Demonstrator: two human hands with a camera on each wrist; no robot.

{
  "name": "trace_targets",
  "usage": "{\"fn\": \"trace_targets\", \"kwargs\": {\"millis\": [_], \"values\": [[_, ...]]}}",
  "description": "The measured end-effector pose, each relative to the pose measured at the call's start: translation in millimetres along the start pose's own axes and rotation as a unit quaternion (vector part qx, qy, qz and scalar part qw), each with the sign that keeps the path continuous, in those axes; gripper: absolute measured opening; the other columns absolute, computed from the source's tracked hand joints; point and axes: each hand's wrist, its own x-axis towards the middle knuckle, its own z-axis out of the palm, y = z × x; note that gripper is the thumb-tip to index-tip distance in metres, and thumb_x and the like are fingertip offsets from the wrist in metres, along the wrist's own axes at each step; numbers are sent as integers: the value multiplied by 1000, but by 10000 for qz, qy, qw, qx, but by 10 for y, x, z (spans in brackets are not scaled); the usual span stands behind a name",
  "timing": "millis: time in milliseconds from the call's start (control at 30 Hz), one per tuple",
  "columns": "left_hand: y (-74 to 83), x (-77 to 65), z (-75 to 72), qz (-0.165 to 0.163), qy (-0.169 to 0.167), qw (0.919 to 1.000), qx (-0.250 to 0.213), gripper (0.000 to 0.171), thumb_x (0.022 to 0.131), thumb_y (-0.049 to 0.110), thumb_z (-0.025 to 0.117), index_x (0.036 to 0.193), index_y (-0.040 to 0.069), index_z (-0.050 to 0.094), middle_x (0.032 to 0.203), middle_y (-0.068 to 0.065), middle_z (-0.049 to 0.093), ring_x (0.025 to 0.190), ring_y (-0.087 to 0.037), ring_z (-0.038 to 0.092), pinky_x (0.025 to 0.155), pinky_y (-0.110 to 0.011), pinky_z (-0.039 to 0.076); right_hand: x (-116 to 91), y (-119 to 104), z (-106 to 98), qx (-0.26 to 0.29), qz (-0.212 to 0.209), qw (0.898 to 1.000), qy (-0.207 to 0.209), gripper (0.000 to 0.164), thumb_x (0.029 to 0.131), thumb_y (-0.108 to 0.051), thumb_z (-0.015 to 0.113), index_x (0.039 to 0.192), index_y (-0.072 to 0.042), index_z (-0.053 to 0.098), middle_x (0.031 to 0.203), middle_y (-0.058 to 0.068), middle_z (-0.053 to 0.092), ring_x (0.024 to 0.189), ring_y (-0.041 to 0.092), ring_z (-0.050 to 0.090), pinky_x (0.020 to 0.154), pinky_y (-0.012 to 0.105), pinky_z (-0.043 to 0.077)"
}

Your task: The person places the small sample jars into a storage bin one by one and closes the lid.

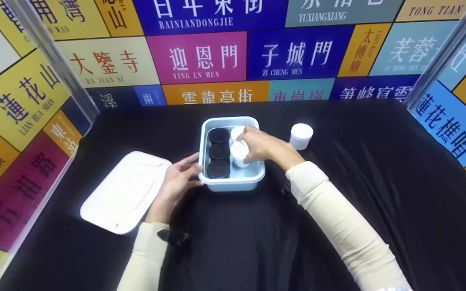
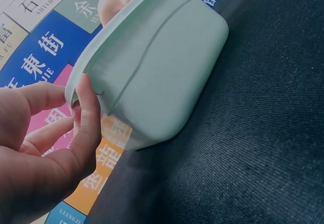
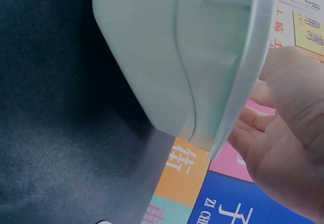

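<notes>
A light blue-green plastic box (image 1: pixel 233 186) stands without a lid on the black cloth. My left hand (image 1: pixel 178 178) holds its left side, with thumb and fingertips at the rim in the left wrist view. Inside the box, three black-topped round jars (image 1: pixel 219 152) form a row along the left side. My right hand (image 1: pixel 259 143) reaches in over the right wall and grips a white jar (image 1: pixel 240 154). Just behind it in the box is a second white jar (image 1: pixel 237 131), partly covered by the fingers. In the right wrist view the box wall hides the fingertips.
A white rectangular lid (image 1: pixel 126 194) lies on the cloth left of the box. Another white jar (image 1: pixel 301 136) stands upright to the box's right. Printed panels (image 1: pixel 204 58) with large characters rise behind the black cloth (image 1: pixel 233 242) and along both sides.
</notes>
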Motion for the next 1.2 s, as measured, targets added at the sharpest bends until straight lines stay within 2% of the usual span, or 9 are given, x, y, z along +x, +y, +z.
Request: {"fn": "trace_targets", "kwargs": {"millis": [233,400,567,700,833,1000,1067,1200], "values": [[10,3,1,-15,-22,10000,50,51,95,2,61,146,4,51,126,-21,58,88,-15,66,64,-24,61,-6,-10,20,-286,-7,9995,-105,62,83,-15,81,139,-5,57,144,19,46,125,34,53,117,44,43],[0,4,-2,37,-35,10000,-5,51,95,2,62,145,3,51,126,-21,59,86,-15,65,62,-23,60,-34,1,30,-441,-264,9986,119,60,82,-12,81,136,-2,59,137,21,50,121,35,54,114,45,46],[-10,-3,-6,21,-51,9999,-101,53,94,0,62,146,2,49,125,-22,59,84,-15,66,62,-24,60,-104,49,19,8,-420,9985,351,61,82,-9,81,138,-1,58,135,21,53,123,36,53,116,45,43],[-5,-6,-5,-4,-13,10000,-85,53,94,1,62,145,3,51,123,-20,59,84,-15,66,62,-23,60,-191,107,2,541,-472,9946,754,56,84,-10,79,136,-2,60,135,20,56,124,36,54,116,45,44],[-8,0,-7,-17,-2,10000,-78,52,94,1,62,145,4,52,122,-19,60,85,-15,66,62,-23,60,-299,162,32,1145,-460,9806,1524,45,86,-11,78,128,-1,66,127,20,61,119,36,58,108,46,49],[1,4,-2,-6,2,10000,-72,51,95,1,62,145,5,52,122,-19,60,85,-15,66,62,-24,60,-416,214,79,1749,-160,9512,2536,39,86,-10,78,123,-1,69,122,19,64,116,35,60,107,46,50],[-1,7,-2,-7,-9,10000,-70,51,95,2,62,145,5,52,123,-19,60,85,-14,66,62,-24,60,-450,247,98,1900,-95,9423,2754,39,86,-10,78,122,-1,69,122,19,64,117,35,60,109,46,48],[-5,11,5,-9,-11,10000,-91,50,95,1,62,145,4,52,124,-19,60,85,-14,66,63,-24,60,-503,326,128,2082,-44,9319,2969,39,86,-12,79,122,-1,69,123,18,64,119,35,58,110,46,46]]}}
